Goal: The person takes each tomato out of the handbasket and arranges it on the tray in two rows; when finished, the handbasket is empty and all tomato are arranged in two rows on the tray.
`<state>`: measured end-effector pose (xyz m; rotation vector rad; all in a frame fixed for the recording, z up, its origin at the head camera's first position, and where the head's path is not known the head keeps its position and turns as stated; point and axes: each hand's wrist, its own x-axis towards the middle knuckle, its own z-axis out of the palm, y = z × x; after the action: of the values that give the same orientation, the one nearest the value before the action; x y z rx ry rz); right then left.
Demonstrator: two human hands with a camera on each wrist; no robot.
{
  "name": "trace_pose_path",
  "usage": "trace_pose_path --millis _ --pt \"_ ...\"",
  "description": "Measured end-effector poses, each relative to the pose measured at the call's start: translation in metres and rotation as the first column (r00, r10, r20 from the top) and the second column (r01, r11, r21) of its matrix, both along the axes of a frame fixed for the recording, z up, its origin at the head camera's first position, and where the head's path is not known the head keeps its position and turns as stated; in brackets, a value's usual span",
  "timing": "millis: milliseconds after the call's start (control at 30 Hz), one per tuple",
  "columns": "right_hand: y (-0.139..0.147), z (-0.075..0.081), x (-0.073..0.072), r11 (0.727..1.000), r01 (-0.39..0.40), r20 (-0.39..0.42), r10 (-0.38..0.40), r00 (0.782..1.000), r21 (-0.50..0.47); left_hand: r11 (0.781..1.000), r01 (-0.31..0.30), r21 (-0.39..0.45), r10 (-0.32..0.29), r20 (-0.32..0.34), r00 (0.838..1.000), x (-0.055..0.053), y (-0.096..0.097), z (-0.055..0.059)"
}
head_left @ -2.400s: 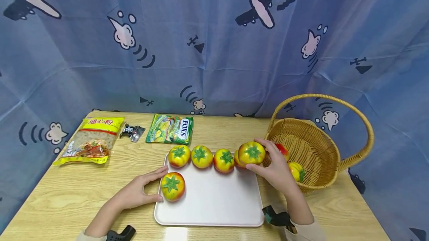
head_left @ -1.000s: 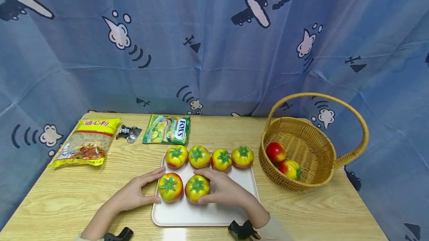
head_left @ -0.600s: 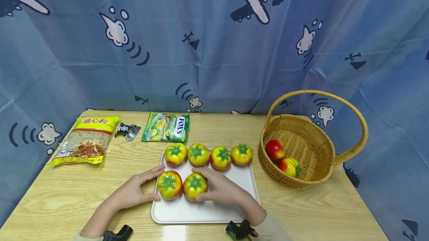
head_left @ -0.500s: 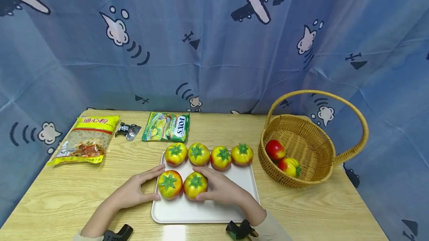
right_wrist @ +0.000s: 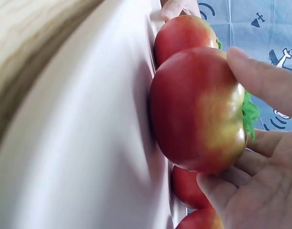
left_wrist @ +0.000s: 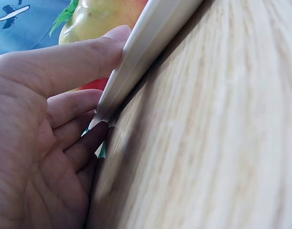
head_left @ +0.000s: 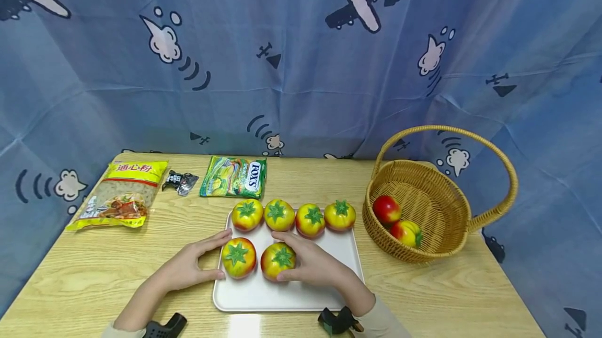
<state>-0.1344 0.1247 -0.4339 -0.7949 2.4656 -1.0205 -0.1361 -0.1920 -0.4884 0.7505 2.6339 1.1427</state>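
Observation:
My right hand [head_left: 310, 262] holds a red-and-yellow toy tomato [head_left: 274, 265] with a green star-shaped top. Its thumb and fingers curl round the tomato's sides in the right wrist view, close over the white tray [head_left: 282, 299]. Just left of it another toy tomato [head_left: 239, 257] sits in the tray's front row, with a small gap between them. At the tray's left edge my left hand [head_left: 188, 265] has thumb and fingers spread, the thumb tip touching the rim in the left wrist view. Several tomatoes [head_left: 309, 221] line the tray's back edge.
Right of the tray stands a wicker basket [head_left: 437, 212] with a tall handle; a red fruit [head_left: 386, 209] and a yellow-red fruit [head_left: 406, 233] lie in it. Behind are a pasta bag [head_left: 124, 194], a small black packet [head_left: 180, 182] and a green FOX'S bag [head_left: 233, 177].
My right hand has brought the tomato from over the tray's back right corner to the front row. In the last half second it shifts slightly right and tilts. The left hand stays put.

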Motion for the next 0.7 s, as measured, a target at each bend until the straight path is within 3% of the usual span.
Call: trace_pose_path --millis 233,433,700 --pt "0.002 0.002 0.000 1.000 -0.004 -0.002 0.004 1.000 0.020 1.000 -0.003 0.003 0.003 0.002 1.000 0.000 0.000 0.001" --pt "0.012 0.014 -0.001 1.000 -0.008 -0.021 0.008 1.000 0.007 1.000 -0.005 0.005 0.005 0.003 1.000 0.000 -0.001 0.001" --pt "0.040 0.032 0.001 0.995 0.093 -0.071 -0.095 0.993 -0.032 1.000 0.002 0.001 -0.002 0.008 1.000 0.000 0.000 0.000"
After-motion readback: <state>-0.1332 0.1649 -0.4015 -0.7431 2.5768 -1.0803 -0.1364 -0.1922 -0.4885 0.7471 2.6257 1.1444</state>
